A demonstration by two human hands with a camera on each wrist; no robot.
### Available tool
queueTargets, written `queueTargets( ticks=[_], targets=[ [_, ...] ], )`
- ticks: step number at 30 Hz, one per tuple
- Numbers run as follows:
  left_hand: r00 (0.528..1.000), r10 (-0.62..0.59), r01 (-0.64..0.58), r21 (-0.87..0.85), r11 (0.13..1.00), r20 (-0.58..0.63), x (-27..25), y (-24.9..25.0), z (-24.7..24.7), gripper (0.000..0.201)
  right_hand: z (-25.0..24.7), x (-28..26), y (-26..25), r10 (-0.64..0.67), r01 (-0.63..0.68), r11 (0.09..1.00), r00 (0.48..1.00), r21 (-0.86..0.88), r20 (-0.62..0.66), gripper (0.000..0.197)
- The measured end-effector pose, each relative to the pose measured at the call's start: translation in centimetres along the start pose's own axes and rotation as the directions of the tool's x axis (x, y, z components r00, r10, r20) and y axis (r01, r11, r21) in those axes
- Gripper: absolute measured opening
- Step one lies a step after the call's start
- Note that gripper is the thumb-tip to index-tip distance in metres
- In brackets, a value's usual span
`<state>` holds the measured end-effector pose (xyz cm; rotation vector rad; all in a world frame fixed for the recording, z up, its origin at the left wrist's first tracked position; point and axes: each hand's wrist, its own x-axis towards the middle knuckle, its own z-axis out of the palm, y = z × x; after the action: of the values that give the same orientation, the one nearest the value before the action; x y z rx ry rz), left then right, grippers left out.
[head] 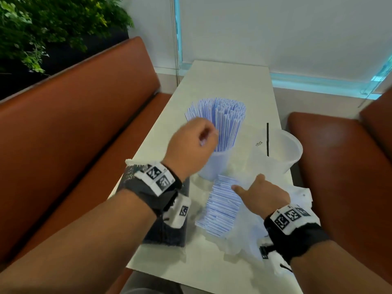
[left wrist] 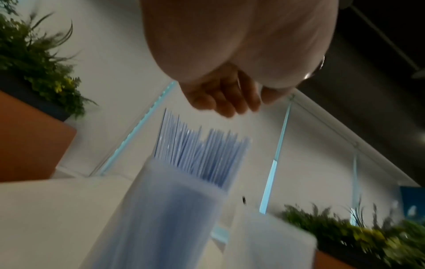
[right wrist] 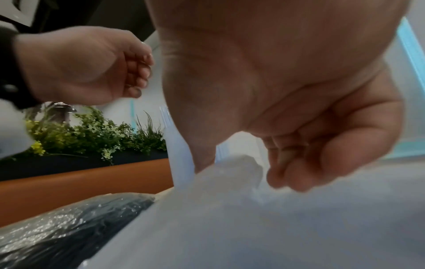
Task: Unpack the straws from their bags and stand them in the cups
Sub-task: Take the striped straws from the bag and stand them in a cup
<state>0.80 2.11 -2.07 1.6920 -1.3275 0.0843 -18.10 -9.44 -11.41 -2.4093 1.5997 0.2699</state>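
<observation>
A translucent cup packed with blue-and-white straws stands mid-table; the left wrist view shows the same cup and straws from below. My left hand hovers blurred beside the straw tops, fingers curled, with nothing seen in them. A clear bag with more blue straws lies in front of the cup. My right hand grips its crumpled plastic. A second cup at the right holds one black straw.
A bag of black straws lies at the table's left front, under my left wrist. Orange benches flank the narrow white table on both sides. A planter with green foliage stands behind the left bench.
</observation>
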Motion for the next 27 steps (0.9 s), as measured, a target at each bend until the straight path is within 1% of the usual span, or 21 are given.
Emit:
queueTargets(
  ticks=[1,2,3,4,5,6,7,8,10,12,14,16,18,19,21,23,24,25,27],
  targets=[
    [0.984,-0.056,0.052,0.027,0.998,0.168,-1.3,0.1,0.8,0.013,0.1,-0.1,0.1,0.006,-0.006,1.000,0.999,-0.009,0.033,0.067],
    [0.936,-0.108,0.086,0.081,0.993,0.335,-2.5,0.0,1.7,0.016,0.3,-0.3,0.1,-0.007,0.008,1.000,0.998,-0.014,0.056,0.060],
    [0.871,-0.146,0.091,0.139,0.986,0.469,-3.7,-0.2,2.7,0.018,0.5,-0.4,0.2,-0.036,0.038,0.999,0.997,-0.017,0.071,0.047],
    [0.807,-0.167,0.069,0.190,0.979,0.567,-4.6,-0.4,3.7,0.019,0.5,-0.5,0.2,-0.067,0.068,0.998,0.994,-0.014,0.082,0.032],
    [0.750,-0.175,0.026,0.236,0.971,0.638,-5.4,-0.6,4.7,0.019,0.4,-0.5,0.1,-0.083,0.084,0.996,0.992,-0.006,0.091,0.024],
    [0.702,-0.172,-0.030,0.270,0.962,0.691,-6.1,-0.8,5.8,0.022,0.3,-0.6,-0.1,-0.093,0.093,0.996,0.991,0.004,0.097,0.022],
    [0.664,-0.155,-0.091,0.284,0.954,0.732,-6.7,-0.9,6.8,0.029,0.2,-0.7,-0.2,-0.101,0.100,0.995,0.990,0.014,0.098,0.022],
    [0.634,-0.128,-0.144,0.279,0.949,0.763,-7.2,-1.0,7.9,0.035,0.0,-0.7,-0.3,-0.106,0.104,0.994,0.990,0.023,0.094,0.023],
    [0.585,-0.084,-0.226,0.262,0.938,0.806,-7.9,-0.8,9.6,0.042,-0.3,-0.9,-0.5,-0.110,0.107,0.994,0.990,0.034,0.093,0.023],
    [0.527,-0.074,-0.299,0.266,0.917,0.847,-8.2,-0.7,10.6,0.040,-0.6,-1.0,-0.4,-0.118,0.113,0.992,0.987,0.059,0.105,0.023],
    [0.478,-0.096,-0.338,0.284,0.898,0.873,-8.2,-0.6,11.2,0.034,-0.9,-1.1,-0.3,-0.122,0.112,0.989,0.987,0.097,0.104,0.022],
    [0.446,-0.125,-0.368,0.309,0.877,0.886,-8.1,-0.5,11.5,0.036,-1.0,-1.3,-0.2,-0.117,0.104,0.986,0.989,0.128,0.093,0.020],
    [0.429,-0.149,-0.402,0.336,0.852,0.891,-8.0,-0.3,12.0,0.046,-1.0,-1.4,-0.1,-0.115,0.105,0.984,0.991,0.142,0.067,0.014],
    [0.430,-0.164,-0.394,0.348,0.851,0.888,-8.0,-0.3,12.2,0.050,-1.0,-1.4,-0.1,-0.122,0.113,0.983,0.991,0.146,0.053,0.017],
    [0.423,-0.208,-0.354,0.372,0.858,0.882,-7.8,0.0,12.6,0.055,-0.8,-1.4,0.1,-0.131,0.123,0.982,0.991,0.144,0.042,0.039],
    [0.412,-0.262,-0.324,0.410,0.853,0.872,-7.6,0.2,12.8,0.061,-0.7,-1.4,0.4,-0.136,0.129,0.979,0.990,0.158,0.031,0.049],
    [0.423,-0.275,-0.323,0.427,0.845,0.864,-7.5,0.2,12.8,0.060,-0.7,-1.4,0.5,-0.141,0.135,0.976,0.990,0.170,0.023,0.051],
    [0.446,-0.266,-0.336,0.435,0.835,0.855,-7.4,0.2,12.6,0.054,-0.7,-1.4,0.5,-0.153,0.149,0.971,0.988,0.184,0.008,0.052],
    [0.512,-0.194,-0.397,0.431,0.811,0.837,-7.0,-0.1,12.0,0.041,-0.7,-1.4,0.5,-0.178,0.177,0.959,0.984,0.220,-0.019,0.052]
  ],
)
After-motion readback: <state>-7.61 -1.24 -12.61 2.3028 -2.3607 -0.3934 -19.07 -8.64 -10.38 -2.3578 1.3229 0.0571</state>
